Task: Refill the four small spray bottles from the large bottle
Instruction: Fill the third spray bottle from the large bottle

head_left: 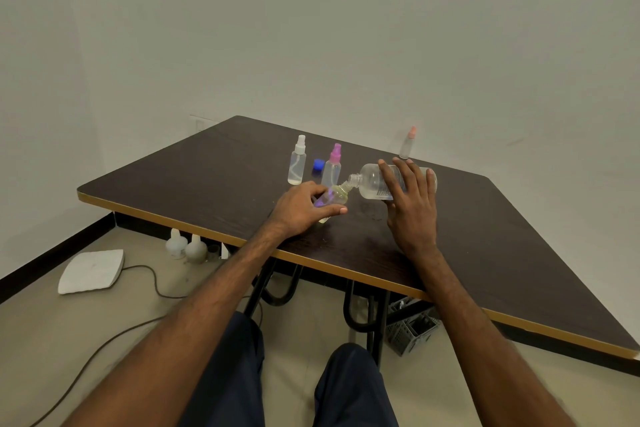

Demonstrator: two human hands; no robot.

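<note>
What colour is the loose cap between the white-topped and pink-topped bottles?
The cap is blue; head view.

Right hand (410, 204) around sideways large bottle (372, 182), mouth at small bottle (336, 196) in left hand (301, 208).

Dark worktop (207, 166); on the floor, white pad (90, 270) with cable (156, 284) at 8 o'clock, grey slotted crate (412, 329) at 5 o'clock.

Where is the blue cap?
In the head view, the blue cap lies far back on the table, between the white-topped bottle and the pink-topped bottle.
</note>
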